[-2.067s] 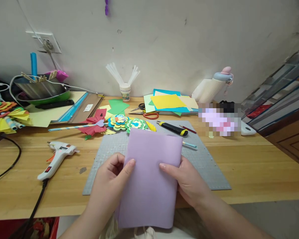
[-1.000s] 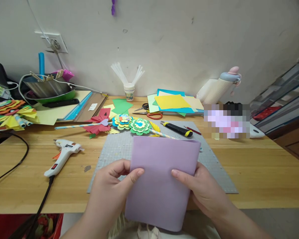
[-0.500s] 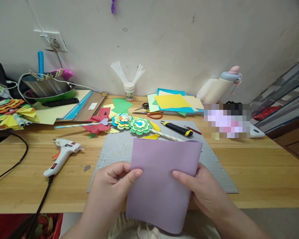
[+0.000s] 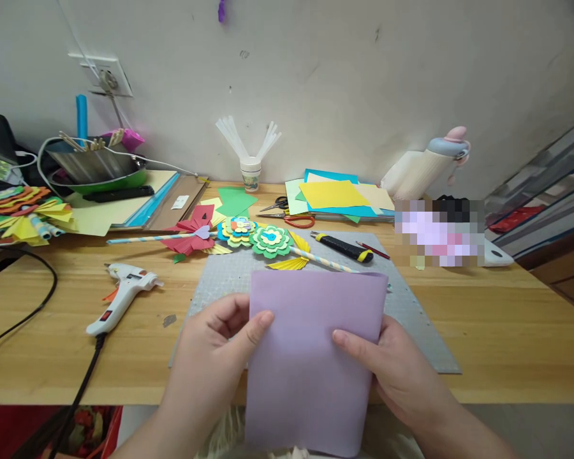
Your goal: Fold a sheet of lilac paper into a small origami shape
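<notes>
A sheet of purple paper [image 4: 310, 395], bent over on itself at the right side, is held up in front of me over the table's near edge. My left hand [image 4: 222, 350] pinches its left edge, thumb on the face toward me and fingers behind. On the right edge, my right hand [image 4: 387, 363] grips the paper the same way, its fingers hidden behind the sheet. Beyond the paper lie two paper flowers, a green layered one [image 4: 271, 241] and a blue and yellow one [image 4: 238, 231], on striped stems.
A grey cutting mat [image 4: 421, 347] lies under the paper. A glue gun [image 4: 124, 293] with its cord rests at left. A utility knife [image 4: 343, 247], scissors [image 4: 299, 220], coloured paper [image 4: 335, 194] and a cup of white sticks [image 4: 251, 173] are farther back.
The purple paper has tipped slightly, its lower edge now straighter and lower. My left thumb has shifted a little upward on it. Both hands keep their hold.
</notes>
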Available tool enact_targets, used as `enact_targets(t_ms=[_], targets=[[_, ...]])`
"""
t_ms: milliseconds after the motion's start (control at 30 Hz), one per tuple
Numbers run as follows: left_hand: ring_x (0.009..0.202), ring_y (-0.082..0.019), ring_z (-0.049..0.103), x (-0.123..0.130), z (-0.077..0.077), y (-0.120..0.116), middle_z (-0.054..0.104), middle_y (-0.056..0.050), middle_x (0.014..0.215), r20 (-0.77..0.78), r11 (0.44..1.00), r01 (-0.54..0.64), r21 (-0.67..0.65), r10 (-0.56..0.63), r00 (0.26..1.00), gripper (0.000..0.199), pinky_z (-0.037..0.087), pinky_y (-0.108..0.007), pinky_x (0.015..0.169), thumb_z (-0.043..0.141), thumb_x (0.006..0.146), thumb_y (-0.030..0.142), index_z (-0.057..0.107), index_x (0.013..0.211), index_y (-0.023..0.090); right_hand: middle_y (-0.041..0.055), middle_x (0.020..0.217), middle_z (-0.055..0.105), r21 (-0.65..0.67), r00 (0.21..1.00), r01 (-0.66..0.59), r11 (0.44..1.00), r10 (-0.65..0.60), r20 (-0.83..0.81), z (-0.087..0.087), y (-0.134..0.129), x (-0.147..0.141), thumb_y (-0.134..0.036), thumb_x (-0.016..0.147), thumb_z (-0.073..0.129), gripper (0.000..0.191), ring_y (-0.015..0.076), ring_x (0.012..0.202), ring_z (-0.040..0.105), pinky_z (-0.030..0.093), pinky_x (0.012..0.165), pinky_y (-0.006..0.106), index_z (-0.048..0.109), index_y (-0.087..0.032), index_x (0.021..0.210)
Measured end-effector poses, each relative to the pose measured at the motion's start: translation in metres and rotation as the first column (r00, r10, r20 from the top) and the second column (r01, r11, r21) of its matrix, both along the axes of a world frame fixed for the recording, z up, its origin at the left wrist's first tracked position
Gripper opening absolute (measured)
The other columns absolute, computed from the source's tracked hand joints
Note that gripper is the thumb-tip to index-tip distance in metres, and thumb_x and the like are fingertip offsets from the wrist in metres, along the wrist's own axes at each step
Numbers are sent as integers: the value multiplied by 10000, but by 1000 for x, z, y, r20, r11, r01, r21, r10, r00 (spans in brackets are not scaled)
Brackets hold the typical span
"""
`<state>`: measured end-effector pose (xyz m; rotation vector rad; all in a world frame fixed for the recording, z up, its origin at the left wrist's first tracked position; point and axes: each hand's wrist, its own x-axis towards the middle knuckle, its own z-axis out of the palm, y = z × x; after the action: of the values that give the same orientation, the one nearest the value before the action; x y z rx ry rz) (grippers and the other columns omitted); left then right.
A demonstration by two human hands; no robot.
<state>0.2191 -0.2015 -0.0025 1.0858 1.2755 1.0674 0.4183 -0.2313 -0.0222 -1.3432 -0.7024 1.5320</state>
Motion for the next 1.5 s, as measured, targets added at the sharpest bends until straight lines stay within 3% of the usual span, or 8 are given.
enact_targets(t_ms=[67, 300, 1500], targets=[[648, -150, 625, 0, 4, 4, 711, -17, 705, 30, 1000, -1, 3, 1, 1000, 279, 488, -201, 553, 740, 704, 460, 744, 809, 201, 103, 926, 764, -9, 999, -6, 1000, 7, 40, 0, -2, 0, -416, 618, 855, 498, 302, 824, 722, 589, 693, 398, 673, -157, 1003], [620, -151, 631, -2, 7, 6, 736, -19, 705, -26, 999, -4, 44, 5, 1000, 257, 490, -202, 516, 728, 724, 446, 767, 784, 199, 83, 884, 764, 1, 990, 60, 998, -60, 124, 4, -5, -4, -421, 593, 846, 442, 288, 772, 712, 577, 646, 375, 709, -177, 936], [678, -134, 669, -3, 7, 7, 738, 14, 732, 120, 998, 68, -6, -67, 991, 201, 525, -176, 568, 739, 753, 414, 780, 863, 251, 78, 888, 768, 28, 993, 25, 999, -28, 112, 4, -3, -3, -403, 598, 845, 397, 266, 759, 708, 579, 635, 347, 733, -182, 908]])
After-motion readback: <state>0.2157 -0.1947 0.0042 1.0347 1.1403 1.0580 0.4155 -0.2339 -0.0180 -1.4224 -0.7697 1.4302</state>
